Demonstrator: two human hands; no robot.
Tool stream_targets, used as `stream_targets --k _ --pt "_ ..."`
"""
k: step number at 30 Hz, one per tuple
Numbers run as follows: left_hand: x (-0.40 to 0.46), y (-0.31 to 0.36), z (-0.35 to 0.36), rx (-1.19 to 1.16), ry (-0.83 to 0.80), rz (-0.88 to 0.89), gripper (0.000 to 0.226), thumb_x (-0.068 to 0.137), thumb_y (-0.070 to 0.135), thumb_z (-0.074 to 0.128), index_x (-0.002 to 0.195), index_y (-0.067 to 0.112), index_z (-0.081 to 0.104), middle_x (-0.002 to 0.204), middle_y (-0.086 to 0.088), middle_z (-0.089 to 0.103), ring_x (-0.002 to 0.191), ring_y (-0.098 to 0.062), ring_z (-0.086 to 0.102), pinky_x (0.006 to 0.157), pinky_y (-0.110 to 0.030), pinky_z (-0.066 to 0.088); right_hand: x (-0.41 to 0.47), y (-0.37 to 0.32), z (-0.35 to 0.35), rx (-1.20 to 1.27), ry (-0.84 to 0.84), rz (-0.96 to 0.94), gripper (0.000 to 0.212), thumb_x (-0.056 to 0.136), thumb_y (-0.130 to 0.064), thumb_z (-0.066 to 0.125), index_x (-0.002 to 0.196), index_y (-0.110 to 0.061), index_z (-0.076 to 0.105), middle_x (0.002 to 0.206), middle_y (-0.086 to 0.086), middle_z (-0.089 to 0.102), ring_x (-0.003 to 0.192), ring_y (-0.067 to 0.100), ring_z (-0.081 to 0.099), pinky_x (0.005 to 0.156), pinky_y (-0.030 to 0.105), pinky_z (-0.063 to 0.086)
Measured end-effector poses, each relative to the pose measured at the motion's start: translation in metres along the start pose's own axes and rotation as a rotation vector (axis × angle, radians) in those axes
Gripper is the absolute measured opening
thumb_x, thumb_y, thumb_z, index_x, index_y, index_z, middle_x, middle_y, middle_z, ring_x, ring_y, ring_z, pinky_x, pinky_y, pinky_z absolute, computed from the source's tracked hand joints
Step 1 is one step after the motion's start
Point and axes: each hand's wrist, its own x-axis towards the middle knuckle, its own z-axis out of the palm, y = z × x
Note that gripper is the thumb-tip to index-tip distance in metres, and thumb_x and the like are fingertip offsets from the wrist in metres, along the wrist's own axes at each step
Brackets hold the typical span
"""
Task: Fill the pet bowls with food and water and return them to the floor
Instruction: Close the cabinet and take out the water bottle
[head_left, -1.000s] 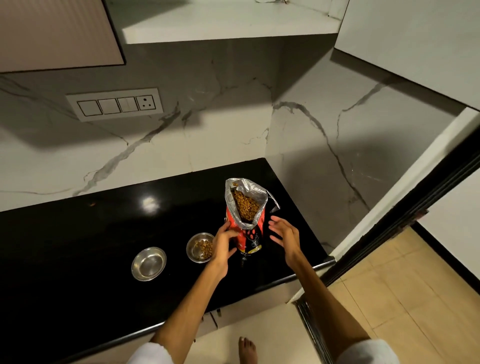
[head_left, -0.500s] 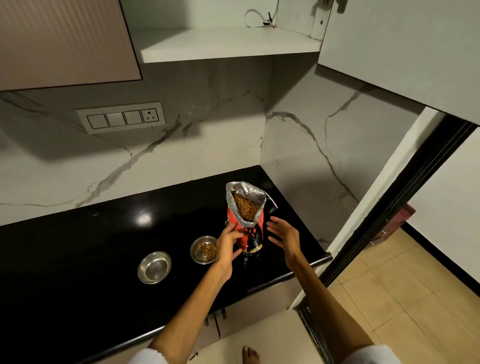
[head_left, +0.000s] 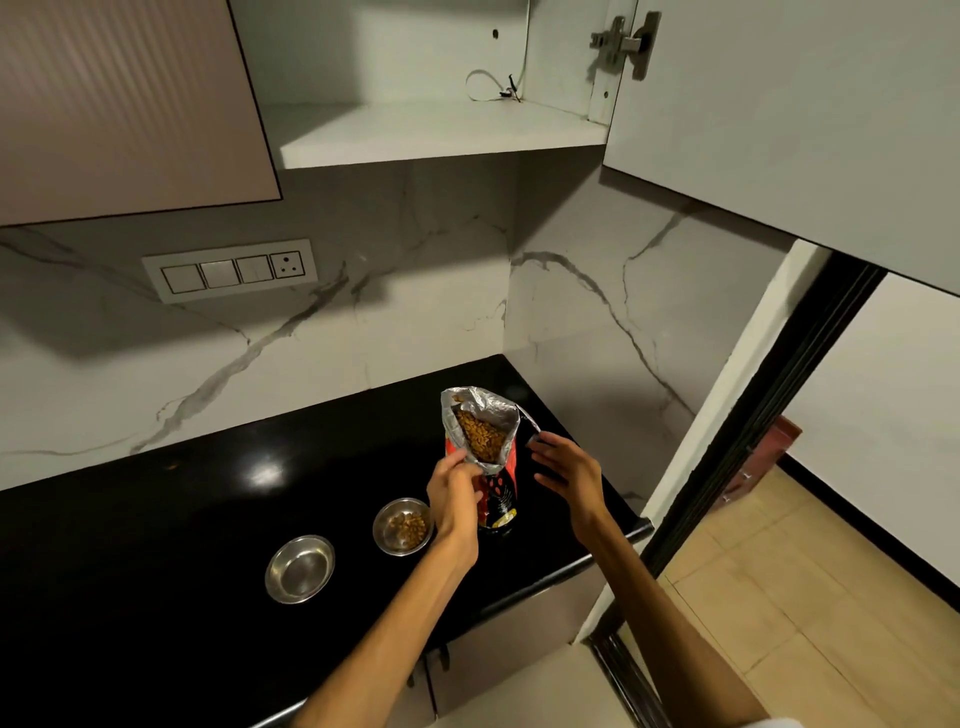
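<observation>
Left hand (head_left: 454, 491) climbing from bag's side to its foil rim, now pinching near edge; right hand (head_left: 563, 467) shifting little, fingers spread and relaxed, grasping nothing, just beside kibble bag (head_left: 485, 452). Bag standing upright, open, on black countertop (head_left: 156, 545), touching neither bowl. Kibble-filled bowl (head_left: 402, 526) just left of bag; empty steel bowl (head_left: 300, 569) farther left, waiting for water. You're likely closing bag: bring right hand onto far rim, press both edges together, fold down while keeping base planted so nothing tips.
</observation>
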Motion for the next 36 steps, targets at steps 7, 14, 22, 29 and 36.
stream_targets --k 7,14,22,29,36 --pt "-0.011 0.022 0.024 -0.037 -0.091 0.050 0.034 0.092 0.004 0.061 0.123 0.013 0.071 0.115 -0.005 0.070 0.101 -0.017 0.068 0.083 -0.032 0.058 -0.008 -0.034 -0.008 0.030 0.004 -0.120 0.042 0.087 -0.037 0.060 0.123 -0.019 0.072 0.119 0.003 0.076 0.113 0.021 0.071 0.093 0.040 0.059" --pt "-0.027 0.048 0.064 -0.057 -0.229 0.068 0.029 0.092 0.004 0.062 0.115 0.016 0.074 0.116 -0.005 0.071 0.105 -0.017 0.067 0.078 -0.030 0.057 -0.019 -0.085 -0.028 0.023 0.074 -0.301 0.028 0.107 -0.018 0.051 0.126 -0.016 0.071 0.120 0.006 0.075 0.116 0.024 0.070 0.093 0.041 0.060" --pt "-0.055 0.077 0.114 -0.046 -0.350 0.178 0.025 0.092 0.005 0.063 0.110 0.015 0.076 0.115 -0.005 0.073 0.108 -0.021 0.068 0.086 -0.038 0.060 -0.041 -0.151 -0.061 0.017 0.149 -0.469 0.028 0.105 -0.015 0.055 0.128 -0.012 0.070 0.121 0.009 0.075 0.117 0.030 0.069 0.096 0.050 0.057" --pt "-0.083 0.090 0.154 -0.020 -0.502 0.271 0.026 0.094 0.008 0.063 0.114 0.018 0.076 0.116 0.003 0.073 0.107 -0.011 0.068 0.075 -0.024 0.059 -0.072 -0.202 -0.085 -0.037 0.228 -0.647 0.035 0.098 -0.013 0.057 0.131 -0.012 0.067 0.123 0.007 0.075 0.118 0.025 0.070 0.097 0.040 0.059" --pt "-0.109 0.098 0.194 -0.022 -0.642 0.277 0.025 0.098 0.006 0.059 0.118 0.014 0.072 0.118 -0.003 0.071 0.108 -0.016 0.068 0.076 -0.024 0.061 -0.105 -0.243 -0.106 -0.124 0.331 -0.818 0.039 0.095 -0.010 0.056 0.133 -0.009 0.065 0.124 0.007 0.074 0.120 0.023 0.069 0.097 0.041 0.059"
